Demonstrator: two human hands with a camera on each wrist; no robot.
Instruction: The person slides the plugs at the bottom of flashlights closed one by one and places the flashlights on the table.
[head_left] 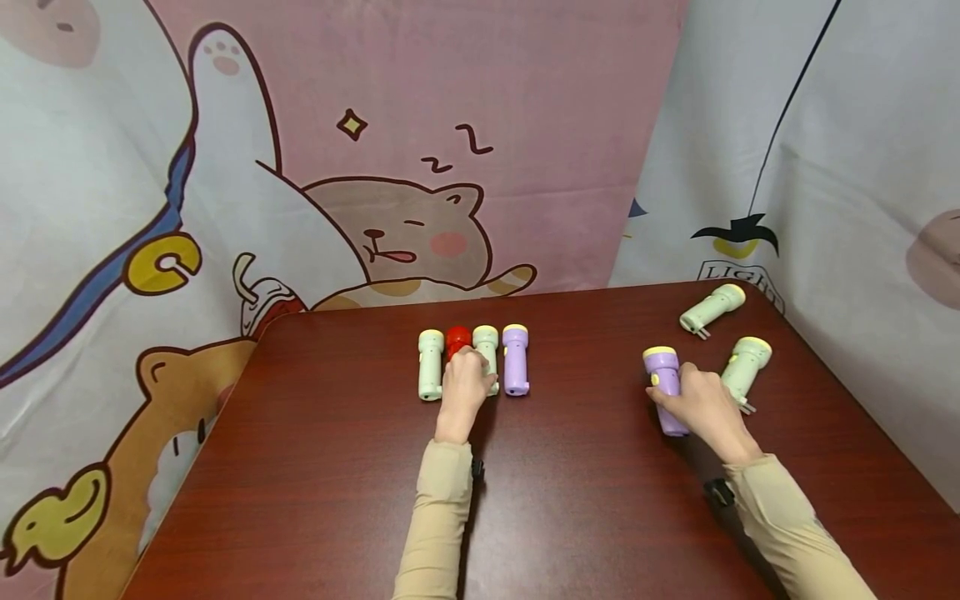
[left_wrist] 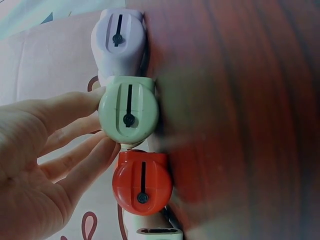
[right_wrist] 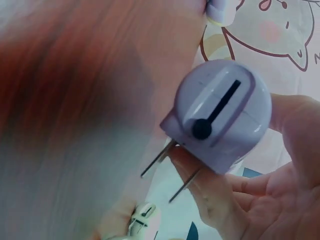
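Note:
My left hand [head_left: 465, 383] grips a pale green flashlight [left_wrist: 129, 110], thumb on one side and fingers on the other. This flashlight lies in a row between a red flashlight [head_left: 458, 337] and a purple flashlight [head_left: 516, 360]. Another pale green flashlight [head_left: 431, 365] forms the row's left end. On the right, my right hand [head_left: 703, 407] holds a second purple flashlight [head_left: 663, 383] with a yellow rim. Two metal plug prongs [right_wrist: 184, 186] stick out from its side near the tail end in the right wrist view.
Two more pale green flashlights with prongs out lie at the right: one [head_left: 746, 367] just beyond my right hand, the other [head_left: 712, 308] near the table's back corner. The dark red-brown table [head_left: 337, 483] meets a cartoon-printed cloth [head_left: 570, 167] at its back and sides.

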